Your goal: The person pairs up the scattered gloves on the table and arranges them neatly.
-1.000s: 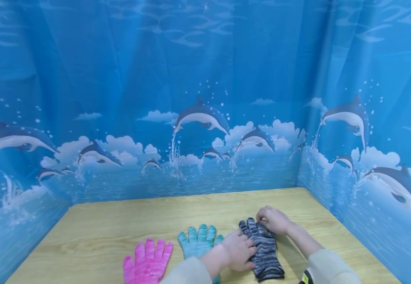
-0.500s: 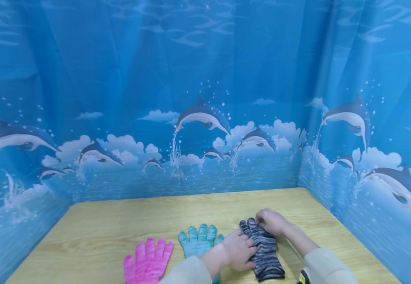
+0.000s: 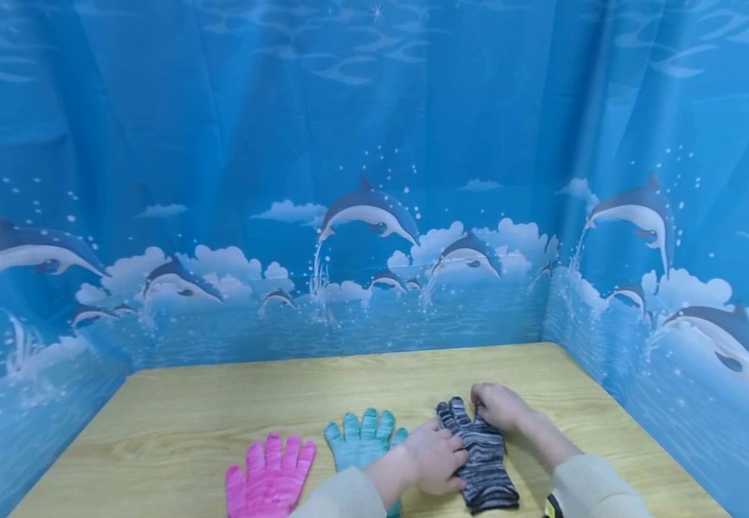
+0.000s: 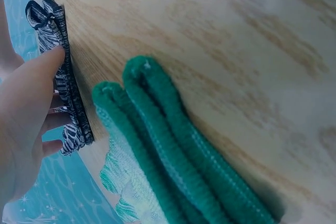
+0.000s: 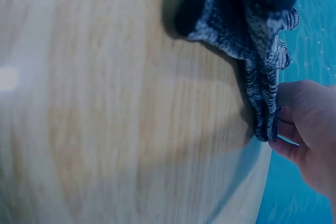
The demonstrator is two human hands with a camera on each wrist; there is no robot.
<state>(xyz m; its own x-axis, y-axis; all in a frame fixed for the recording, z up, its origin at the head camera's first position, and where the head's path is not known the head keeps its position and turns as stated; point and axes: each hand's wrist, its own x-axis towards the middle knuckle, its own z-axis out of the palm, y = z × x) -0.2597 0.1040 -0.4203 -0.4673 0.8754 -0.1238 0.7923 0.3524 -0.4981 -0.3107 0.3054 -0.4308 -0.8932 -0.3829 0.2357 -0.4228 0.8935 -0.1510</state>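
Observation:
A black-and-grey striped knit glove (image 3: 486, 460) lies on the table, its cuff toward the person. Laid over its left side, my left hand (image 3: 431, 457) presses it with relaxed fingers; the left wrist view has the thumb and fingertips on the same glove (image 4: 77, 108). My right hand (image 3: 498, 404) is at the glove's far right side. In the right wrist view, thumb and fingers of the right hand (image 5: 310, 124) pinch the end of one glove finger (image 5: 265, 121). Just left of the left hand lies a teal-green glove (image 3: 357, 446), partly covered by that forearm.
Further left, a pink glove (image 3: 270, 475) lies flat with fingers spread. The green glove's folded cuff (image 4: 173, 140) rises close to the left wrist camera. All gloves are on a wooden table (image 3: 219, 403), enclosed by a blue dolphin-print curtain (image 3: 270, 216) behind and at the sides.
My right hand has shifted slightly toward the person and to the right along the glove's fingers. The left hand stays in place, and the pink and green gloves have not moved.

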